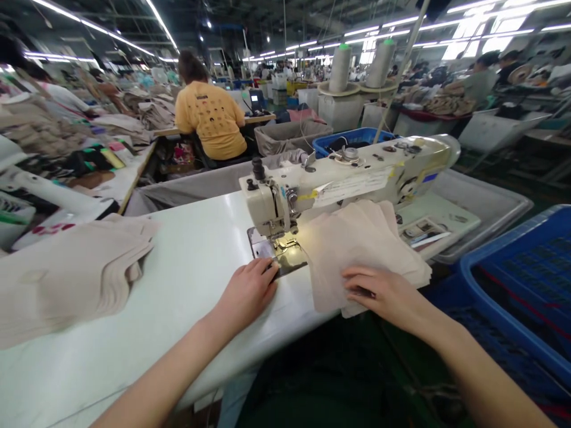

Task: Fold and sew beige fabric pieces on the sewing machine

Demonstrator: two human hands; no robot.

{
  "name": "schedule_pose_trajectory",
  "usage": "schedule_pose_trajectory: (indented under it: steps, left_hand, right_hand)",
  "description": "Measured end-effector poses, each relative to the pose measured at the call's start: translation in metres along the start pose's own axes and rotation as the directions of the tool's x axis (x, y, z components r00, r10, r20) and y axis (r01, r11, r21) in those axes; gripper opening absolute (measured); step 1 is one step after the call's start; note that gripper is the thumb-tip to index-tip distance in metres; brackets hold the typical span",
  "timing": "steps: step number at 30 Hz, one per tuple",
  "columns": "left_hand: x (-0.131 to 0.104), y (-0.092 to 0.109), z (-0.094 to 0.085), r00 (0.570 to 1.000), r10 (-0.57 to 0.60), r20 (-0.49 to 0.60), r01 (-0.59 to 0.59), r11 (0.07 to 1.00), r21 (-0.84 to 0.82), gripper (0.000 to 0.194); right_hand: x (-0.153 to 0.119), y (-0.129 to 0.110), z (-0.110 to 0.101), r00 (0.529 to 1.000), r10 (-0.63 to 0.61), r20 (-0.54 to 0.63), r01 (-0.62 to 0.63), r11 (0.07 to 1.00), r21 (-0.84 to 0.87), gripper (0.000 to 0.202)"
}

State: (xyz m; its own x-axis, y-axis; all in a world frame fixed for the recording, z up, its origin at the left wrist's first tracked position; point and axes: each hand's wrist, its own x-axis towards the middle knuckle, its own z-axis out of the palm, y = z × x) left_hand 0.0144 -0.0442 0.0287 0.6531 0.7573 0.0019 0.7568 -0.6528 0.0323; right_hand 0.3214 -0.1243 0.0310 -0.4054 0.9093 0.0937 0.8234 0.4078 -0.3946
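A white sewing machine [339, 172] stands on the pale table, its lamp lighting the metal needle plate [292, 255]. My left hand [252, 288] is at the near left edge of that plate, fingers bent and close together; what its fingertips hold, if anything, is too small to make out. Right of the needle lies a stack of beige fabric pieces [357, 235], fanned out under the machine's arm and over the table's front edge. My right hand [372, 290] rests at the near side of this stack, its fingers curled on the top piece.
Another beige fabric stack [66, 267] lies on the table's left. A blue basket [473, 267] stands at the right, a grey bin [499, 199] behind the machine's right end. A person in a yellow shirt [209, 119] sits beyond, facing away. Two thread cones [341, 68] rise behind.
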Motion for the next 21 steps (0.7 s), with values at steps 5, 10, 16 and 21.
schedule_pose_trajectory:
  steps: [5,10,16,21]
  left_hand:
    - [0.001,0.01,-0.005,0.998,0.029,0.053,-0.03,0.999,0.016,0.027]
    - [0.004,0.02,-0.011,0.996,-0.001,0.092,-0.003,0.999,0.053,0.023]
    - [0.006,0.025,-0.014,0.996,-0.024,0.085,0.02,0.999,0.037,0.024]
    - [0.006,0.037,-0.016,0.994,0.032,0.1,-0.034,0.999,0.018,0.02]
  right_hand:
    - [-0.002,0.001,-0.001,0.999,-0.047,0.022,0.049,0.996,-0.073,0.034]
    - [-0.007,0.001,0.002,1.0,-0.03,-0.008,0.03,0.999,-0.041,0.026]
    - [-0.009,0.007,0.0,0.999,-0.001,-0.051,0.007,0.995,0.102,0.017]
    - [-0.009,0.007,0.003,0.997,-0.001,-0.079,0.011,0.992,0.122,0.021]
